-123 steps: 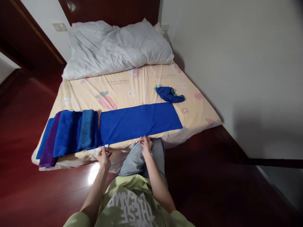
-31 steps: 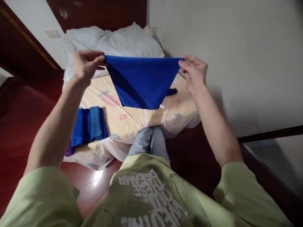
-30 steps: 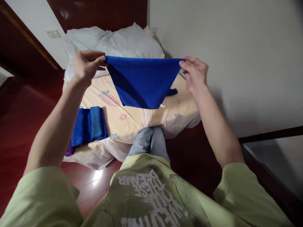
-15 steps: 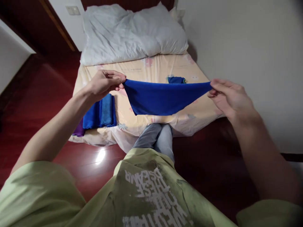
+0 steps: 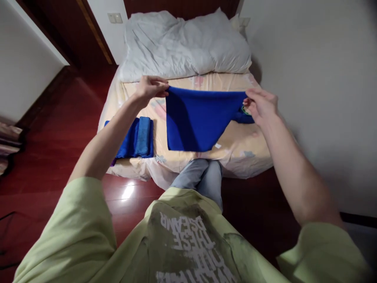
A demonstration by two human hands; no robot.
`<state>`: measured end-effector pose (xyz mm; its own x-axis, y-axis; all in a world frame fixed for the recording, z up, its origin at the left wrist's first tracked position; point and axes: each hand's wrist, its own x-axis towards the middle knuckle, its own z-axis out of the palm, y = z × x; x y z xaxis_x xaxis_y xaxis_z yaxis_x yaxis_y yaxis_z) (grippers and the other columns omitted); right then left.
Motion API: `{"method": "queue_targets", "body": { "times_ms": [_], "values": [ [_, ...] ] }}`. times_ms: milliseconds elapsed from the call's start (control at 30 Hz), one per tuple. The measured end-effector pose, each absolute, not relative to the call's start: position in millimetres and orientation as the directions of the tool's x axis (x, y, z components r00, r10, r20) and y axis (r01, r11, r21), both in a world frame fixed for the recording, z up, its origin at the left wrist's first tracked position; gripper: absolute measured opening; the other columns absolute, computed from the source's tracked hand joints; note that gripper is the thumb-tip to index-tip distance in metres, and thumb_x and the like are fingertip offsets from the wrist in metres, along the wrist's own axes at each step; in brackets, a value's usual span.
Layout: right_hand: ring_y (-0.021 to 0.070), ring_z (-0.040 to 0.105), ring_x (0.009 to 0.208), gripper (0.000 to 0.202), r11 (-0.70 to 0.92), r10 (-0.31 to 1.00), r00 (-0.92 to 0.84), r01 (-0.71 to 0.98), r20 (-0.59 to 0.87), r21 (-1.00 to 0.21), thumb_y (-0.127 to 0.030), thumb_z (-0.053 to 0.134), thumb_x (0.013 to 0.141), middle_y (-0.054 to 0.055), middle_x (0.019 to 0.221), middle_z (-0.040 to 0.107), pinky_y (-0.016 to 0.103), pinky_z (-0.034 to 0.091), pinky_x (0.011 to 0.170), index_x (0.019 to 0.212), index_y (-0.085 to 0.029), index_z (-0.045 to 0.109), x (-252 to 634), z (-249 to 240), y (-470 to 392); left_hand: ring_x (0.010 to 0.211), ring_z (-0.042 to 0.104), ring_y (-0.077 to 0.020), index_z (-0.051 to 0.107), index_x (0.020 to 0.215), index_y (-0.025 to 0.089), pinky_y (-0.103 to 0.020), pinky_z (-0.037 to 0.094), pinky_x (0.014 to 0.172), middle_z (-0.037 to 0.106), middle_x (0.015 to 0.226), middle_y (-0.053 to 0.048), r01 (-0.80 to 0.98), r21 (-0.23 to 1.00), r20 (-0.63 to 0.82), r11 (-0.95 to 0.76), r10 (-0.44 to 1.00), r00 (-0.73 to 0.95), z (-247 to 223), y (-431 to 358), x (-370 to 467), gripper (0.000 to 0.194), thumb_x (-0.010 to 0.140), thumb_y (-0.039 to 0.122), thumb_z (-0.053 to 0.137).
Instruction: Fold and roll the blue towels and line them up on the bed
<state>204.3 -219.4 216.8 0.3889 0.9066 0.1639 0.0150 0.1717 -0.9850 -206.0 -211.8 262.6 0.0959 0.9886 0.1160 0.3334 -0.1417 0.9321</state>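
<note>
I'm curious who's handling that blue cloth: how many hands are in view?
2: the left hand on one upper corner of the blue cloth, the right hand on the other.

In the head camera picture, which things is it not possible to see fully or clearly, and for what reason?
All in the head view:
Folded cloths: partly hidden behind the left arm.
Bunched cloth: partly covered by the held blue cloth and right hand.
White tag: any writing is too small.
Shirt print: cut off by the bottom edge.
Striped things: cut off by the left edge.
</note>
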Motion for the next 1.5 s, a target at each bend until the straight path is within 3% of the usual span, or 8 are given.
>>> {"method": "queue_targets", "body": {
  "times_ms": [167, 300, 467, 633, 867, 1200, 1367, 1500],
  "values": [
    [0.0107, 0.067, 0.067, 0.035, 0.451, 0.814, 0.284, 0.239, 0.506, -0.86, -0.035, 0.083, 0.087, 0.015, 0.092, 0.075, 0.031, 0.054, 0.07, 0.108, -0.011, 0.07, 221, 209, -201, 0.077, 0.07, -0.0101, 0.064, 0.127, 0.002, -0.026, 0.058, 0.074, 0.077, 0.104, -0.01, 0.421, 0.798, 0.416, -0.432, 0.899, 0.133, 273, -205, -217, 0.046, 0.097, 0.036, 0.07],
    [0.0131, 0.068, 0.067, 0.039, 0.399, 0.85, 0.246, 0.278, 0.466, -0.874, -0.041, 0.087, 0.082, 0.012, 0.09, 0.076, 0.031, 0.057, 0.073, 0.105, -0.014, 0.072, 221, 162, -239, 0.066, 0.069, -0.0127, 0.075, 0.112, 0.007, -0.023, 0.054, 0.064, 0.078, 0.087, -0.007, 0.461, 0.743, 0.514, -0.485, 0.855, 0.073, 205, -226, -233, 0.053, 0.087, 0.054, 0.076],
    [0.0195, 0.071, 0.078, 0.048, 0.045, 0.982, 0.171, 0.227, 0.085, -0.973, -0.05, 0.091, 0.066, 0.007, 0.088, 0.077, 0.034, 0.059, 0.079, 0.095, -0.016, 0.074, 197, 36, -304, 0.064, 0.072, -0.0188, 0.08, 0.103, 0.015, -0.025, 0.054, 0.063, 0.076, 0.074, -0.005, 0.575, 0.805, 0.156, -0.146, 0.987, 0.032, 39, -284, -231, 0.044, 0.084, 0.053, 0.069],
    [0.0205, 0.069, 0.068, 0.048, -0.354, 0.894, 0.32, 0.08, -0.312, -0.932, -0.054, 0.091, 0.057, 0.008, 0.078, 0.075, 0.033, 0.058, 0.067, 0.079, -0.016, 0.072, 164, -60, -339, 0.083, 0.076, -0.0224, 0.076, 0.107, 0.017, -0.026, 0.058, 0.072, 0.08, 0.09, -0.005, 0.507, 0.808, -0.244, 0.3, 0.954, -0.176, -61, -336, -212, 0.039, 0.077, 0.042, 0.07],
    [0.0153, 0.06, 0.055, 0.054, -0.354, 0.861, 0.406, 0.049, -0.305, -0.934, -0.063, 0.087, 0.055, 0.004, 0.068, 0.072, 0.027, 0.05, 0.054, 0.076, -0.016, 0.072, 158, -82, -335, 0.092, 0.076, -0.0243, 0.077, 0.092, 0.018, -0.027, 0.057, 0.08, 0.079, 0.087, -0.005, 0.487, 0.8, -0.26, 0.349, 0.935, -0.243, -58, -331, -212, 0.029, 0.074, 0.042, 0.075],
    [0.0101, 0.055, 0.049, 0.041, -0.398, 0.854, 0.399, 0.084, -0.335, -0.914, -0.049, 0.083, 0.065, 0.005, 0.081, 0.076, 0.022, 0.046, 0.046, 0.086, -0.015, 0.073, 168, -88, -342, 0.081, 0.075, -0.0217, 0.075, 0.093, 0.017, -0.025, 0.056, 0.075, 0.077, 0.076, -0.003, 0.519, 0.787, -0.264, 0.334, 0.942, -0.206, -61, -335, -215, 0.029, 0.079, 0.041, 0.069],
    [0.0167, 0.068, 0.064, 0.024, -0.399, 0.871, 0.387, 0.199, -0.303, -0.895, -0.033, 0.075, 0.073, 0.008, 0.093, 0.078, 0.027, 0.057, 0.058, 0.09, -0.015, 0.07, 169, -88, -339, 0.089, 0.076, -0.0237, 0.074, 0.097, 0.019, -0.028, 0.056, 0.081, 0.079, 0.087, -0.005, 0.563, 0.764, -0.267, 0.314, 0.949, -0.168, -62, -331, -216, 0.028, 0.079, 0.04, 0.07],
    [0.0259, 0.073, 0.09, 0.024, -0.368, 0.89, 0.4, 0.35, -0.218, -0.861, -0.024, 0.072, 0.076, 0.01, 0.097, 0.077, 0.04, 0.061, 0.089, 0.098, -0.016, 0.071, 168, -80, -335, 0.1, 0.074, -0.0277, 0.07, 0.115, 0.018, -0.036, 0.055, 0.094, 0.078, 0.1, -0.01, 0.719, 0.662, -0.169, 0.214, 0.976, -0.135, -64, -330, -216, 0.037, 0.086, 0.04, 0.064]
  ]
}}
